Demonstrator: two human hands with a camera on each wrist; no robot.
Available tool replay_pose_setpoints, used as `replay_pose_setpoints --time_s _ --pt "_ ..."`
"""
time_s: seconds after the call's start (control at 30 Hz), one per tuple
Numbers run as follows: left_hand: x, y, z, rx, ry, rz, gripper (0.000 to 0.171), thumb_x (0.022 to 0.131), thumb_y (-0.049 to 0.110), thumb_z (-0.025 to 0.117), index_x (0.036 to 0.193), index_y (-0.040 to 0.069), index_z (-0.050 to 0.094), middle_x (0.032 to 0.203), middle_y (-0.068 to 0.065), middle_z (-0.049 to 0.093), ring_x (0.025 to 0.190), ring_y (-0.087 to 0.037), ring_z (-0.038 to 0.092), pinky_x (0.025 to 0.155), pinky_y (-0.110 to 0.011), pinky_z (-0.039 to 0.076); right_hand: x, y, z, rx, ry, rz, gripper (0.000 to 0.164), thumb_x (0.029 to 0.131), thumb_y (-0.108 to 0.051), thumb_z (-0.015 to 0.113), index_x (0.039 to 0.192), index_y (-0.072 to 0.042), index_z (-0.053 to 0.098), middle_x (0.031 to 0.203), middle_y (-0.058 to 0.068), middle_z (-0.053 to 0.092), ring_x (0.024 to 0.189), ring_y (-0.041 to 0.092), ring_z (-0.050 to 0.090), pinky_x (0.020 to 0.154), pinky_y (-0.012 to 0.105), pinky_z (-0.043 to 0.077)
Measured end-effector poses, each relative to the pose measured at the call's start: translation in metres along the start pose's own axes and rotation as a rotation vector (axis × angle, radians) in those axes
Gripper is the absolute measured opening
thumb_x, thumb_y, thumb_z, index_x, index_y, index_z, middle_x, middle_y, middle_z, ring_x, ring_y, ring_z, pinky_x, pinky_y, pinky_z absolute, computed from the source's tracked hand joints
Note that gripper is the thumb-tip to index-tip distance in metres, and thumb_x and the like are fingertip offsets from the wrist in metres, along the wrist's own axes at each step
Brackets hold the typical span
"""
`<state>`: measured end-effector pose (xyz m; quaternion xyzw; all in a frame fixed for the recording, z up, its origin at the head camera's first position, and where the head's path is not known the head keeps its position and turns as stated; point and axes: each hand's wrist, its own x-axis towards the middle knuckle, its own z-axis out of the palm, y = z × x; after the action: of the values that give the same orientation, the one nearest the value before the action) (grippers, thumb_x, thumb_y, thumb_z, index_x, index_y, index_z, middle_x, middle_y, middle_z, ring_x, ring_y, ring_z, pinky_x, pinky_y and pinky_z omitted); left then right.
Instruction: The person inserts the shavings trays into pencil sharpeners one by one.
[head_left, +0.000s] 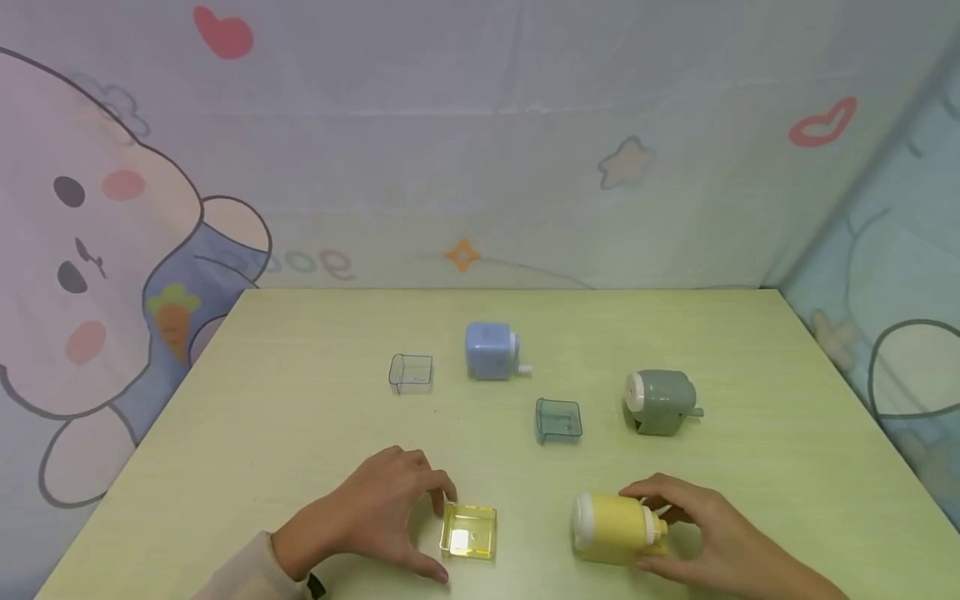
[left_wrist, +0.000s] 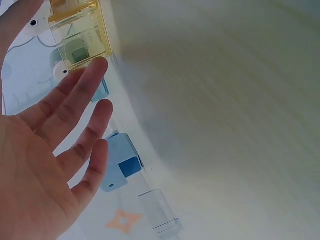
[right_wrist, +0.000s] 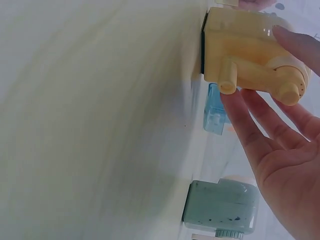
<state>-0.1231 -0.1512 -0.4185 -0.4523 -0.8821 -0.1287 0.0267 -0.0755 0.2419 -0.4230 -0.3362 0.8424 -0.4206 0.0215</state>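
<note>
Gripping a yellow sharpener [head_left: 611, 529], the right hand [head_left: 723, 542] faces a left hand [head_left: 382, 510] spread beside a tray [head_left: 470, 533], before mirrored “good” lettering [head_left: 303, 262].

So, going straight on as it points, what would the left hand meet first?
Likely the clear yellow tray, directly ahead of the left hand; whether they touch is unclear.

And here's a draped-off work nook, home or studio unclear: cartoon-printed fabric [head_left: 525, 83] hangs behind and right of a pale wood-grain bench [head_left: 277, 442]!
</note>
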Motion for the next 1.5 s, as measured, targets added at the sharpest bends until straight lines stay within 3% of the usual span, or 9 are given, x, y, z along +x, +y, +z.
replay_pose_setpoints --time_s 0.3,0.67,0.93,1.3,1.5 --pt "0.004 -0.002 0.001 0.002 -0.010 0.029 0.050 0.064 0.077 0.057 0.088 0.032 0.057 0.080 0.032 0.049 0.081 0.002 0.041 0.076 -0.029 0.037 0.001 0.001 0.002 0.012 0.025 -0.015 0.052 0.074 -0.023 0.076 0.119 -0.019 0.050 0.108 -0.006 0.055 0.085 0.012 0.055 0.070 0.029 0.050" --pt "0.005 -0.002 0.004 -0.027 -0.025 0.005 0.044 0.066 0.072 0.060 0.088 0.034 0.060 0.086 0.028 0.049 0.083 0.002 0.041 0.075 -0.027 0.036 -0.002 0.003 0.004 0.015 0.033 0.002 0.054 0.072 -0.020 0.077 0.118 -0.018 0.050 0.107 -0.004 0.055 0.085 0.013 0.057 0.070 0.030 0.050" --pt "0.007 0.001 0.005 -0.032 -0.015 0.000 0.042 0.065 0.069 0.063 0.087 0.033 0.060 0.089 0.026 0.050 0.084 0.001 0.041 0.076 -0.028 0.036 -0.001 -0.002 0.002 0.032 0.007 0.013 0.050 0.076 -0.024 0.074 0.119 -0.018 0.049 0.108 -0.005 0.056 0.087 0.012 0.055 0.073 0.028 0.048" --pt "0.011 0.005 0.010 -0.066 0.012 0.037 0.043 0.066 0.067 0.064 0.088 0.030 0.061 0.085 0.028 0.049 0.085 0.002 0.041 0.075 -0.026 0.036 -0.001 0.007 0.005 0.066 0.041 -0.053 0.053 0.071 -0.015 0.077 0.117 -0.014 0.051 0.107 -0.001 0.057 0.085 0.015 0.058 0.068 0.031 0.051" --pt "0.014 0.008 0.011 -0.050 -0.005 0.007 0.043 0.068 0.069 0.061 0.088 0.031 0.061 0.088 0.025 0.050 0.086 0.001 0.041 0.077 -0.027 0.036 -0.001 0.005 0.005 0.053 0.033 -0.037 0.051 0.072 -0.015 0.077 0.117 -0.015 0.052 0.105 -0.003 0.057 0.084 0.014 0.058 0.069 0.030 0.050"
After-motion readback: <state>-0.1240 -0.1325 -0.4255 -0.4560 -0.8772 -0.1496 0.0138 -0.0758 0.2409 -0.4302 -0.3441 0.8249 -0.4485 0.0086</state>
